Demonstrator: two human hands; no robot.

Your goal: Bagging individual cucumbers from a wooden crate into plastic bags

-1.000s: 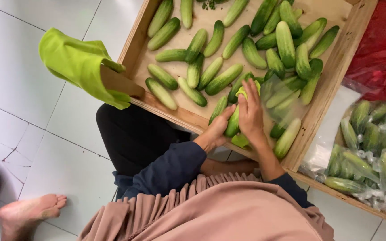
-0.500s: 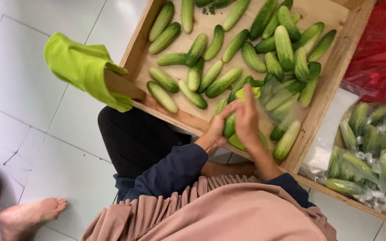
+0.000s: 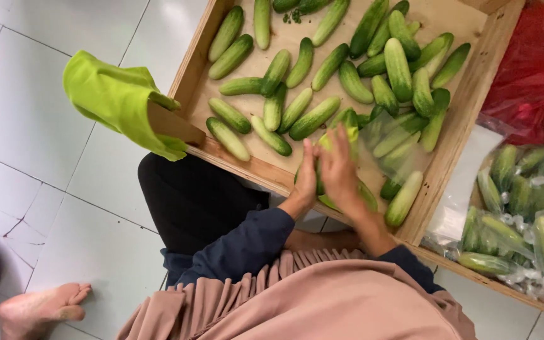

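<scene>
Clasping a cucumber (image 3: pixel 318 179) between them, left hand (image 3: pixel 305 176) and right hand (image 3: pixel 338 170) work over the wooden tray's (image 3: pixel 467 119) near edge; bagged cucumbers (image 3: pixel 517 208) lie right of it.

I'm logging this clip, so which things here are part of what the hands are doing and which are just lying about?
In use: left hand, right hand, cucumber, green cloth, wooden tray.
Lying about: bagged cucumbers, red bag, draped cloth.

Bright, even indoor light; soft shadows; mild glare on plastic bags (image 3: pixel 517 208); slight motion blur at hands.
</scene>
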